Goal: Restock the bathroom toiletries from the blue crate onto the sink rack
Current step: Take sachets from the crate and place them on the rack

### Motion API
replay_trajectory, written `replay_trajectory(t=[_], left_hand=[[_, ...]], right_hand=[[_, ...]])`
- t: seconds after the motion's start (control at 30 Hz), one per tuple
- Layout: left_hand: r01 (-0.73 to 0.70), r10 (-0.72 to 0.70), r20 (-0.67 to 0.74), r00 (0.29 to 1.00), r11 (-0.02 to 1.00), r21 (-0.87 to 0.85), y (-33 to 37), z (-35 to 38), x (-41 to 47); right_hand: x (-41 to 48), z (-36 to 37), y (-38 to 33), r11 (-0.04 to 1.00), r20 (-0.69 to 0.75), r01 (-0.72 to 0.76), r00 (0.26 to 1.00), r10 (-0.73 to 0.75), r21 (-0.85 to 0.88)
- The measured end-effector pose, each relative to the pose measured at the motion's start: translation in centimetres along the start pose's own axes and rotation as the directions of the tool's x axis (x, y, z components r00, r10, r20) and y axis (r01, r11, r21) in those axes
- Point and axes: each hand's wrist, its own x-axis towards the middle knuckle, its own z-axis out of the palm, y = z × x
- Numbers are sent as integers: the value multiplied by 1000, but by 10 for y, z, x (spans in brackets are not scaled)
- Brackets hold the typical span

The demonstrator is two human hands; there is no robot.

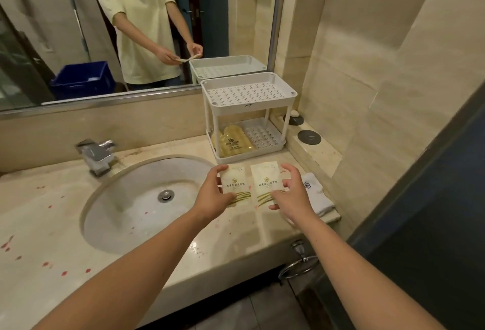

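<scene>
**Two sachets held in front of the sink rack**

The left hand [213,193] holds one white toiletry sachet [233,182], its fingers closed on the packet's left edge. The right hand [290,193] holds a second sachet [267,181], pinched by its right edge. The two packets sit side by side, almost touching, in front of the two-tier white sink rack [249,98] and above the table [183,256].

This looks like the placing step: both sachets are in hand and not yet on the rack. The next move calls for carrying them forward and setting them flat on a tier. The rack's top tier is bare; its lower tier already holds yellow packets [235,143] on the left half, at least two, though the exact count is unclear.

The blue crate [82,77] shows only as a mirror reflection, left of the rack. One folded white towel [316,193] lies right of the sachets.
</scene>
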Motion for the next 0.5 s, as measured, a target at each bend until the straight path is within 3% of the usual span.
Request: replay_trajectory(t=[0.5], left_hand=[[77,-76,-21,997,996,41,1,46,156]], right_hand=[[170,-11,2,999,34,-23,999,24,-33]])
